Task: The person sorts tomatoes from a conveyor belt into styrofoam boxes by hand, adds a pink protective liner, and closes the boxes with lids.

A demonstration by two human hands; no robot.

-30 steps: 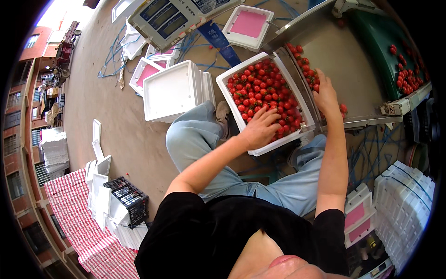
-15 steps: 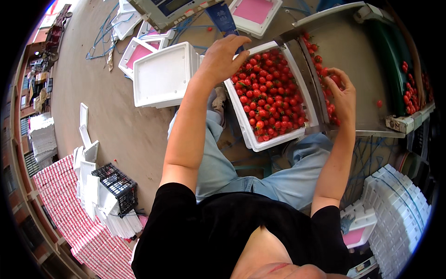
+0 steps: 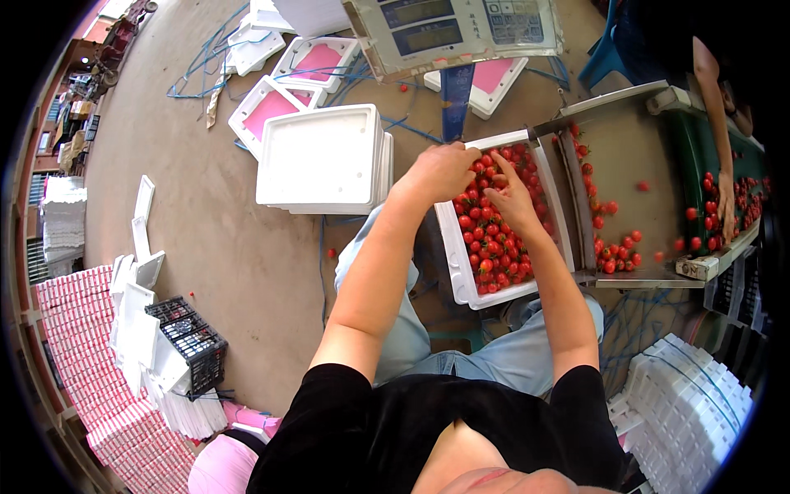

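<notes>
A white foam box (image 3: 461, 276) full of small red tomatoes (image 3: 494, 247) stands between my knees. Over its far left corner is my left hand (image 3: 440, 173), its fingers curled down at the tomatoes; what they hold, if anything, is hidden. My right hand (image 3: 517, 204) reaches in over the middle of the same box, thumb and forefinger spread apart just above the tomatoes. To the right, a metal tray (image 3: 634, 165) adjoins the box, with loose tomatoes (image 3: 617, 253) gathered at its near side and along its raised left edge.
A weighing scale's display (image 3: 436, 33) on a blue post (image 3: 455, 103) rises behind the box. White foam boxes (image 3: 317, 156) are stacked at left. Another person's arm (image 3: 714, 123) reaches onto the green belt (image 3: 687, 156). A black crate (image 3: 202, 362) and foam stacks (image 3: 687, 395) stand farther out.
My right hand has left the tomatoes at the tray's edge and come over the box. My left hand's fingers have curled at its corner. More tomatoes lie on the tray; another person's arm has appeared.
</notes>
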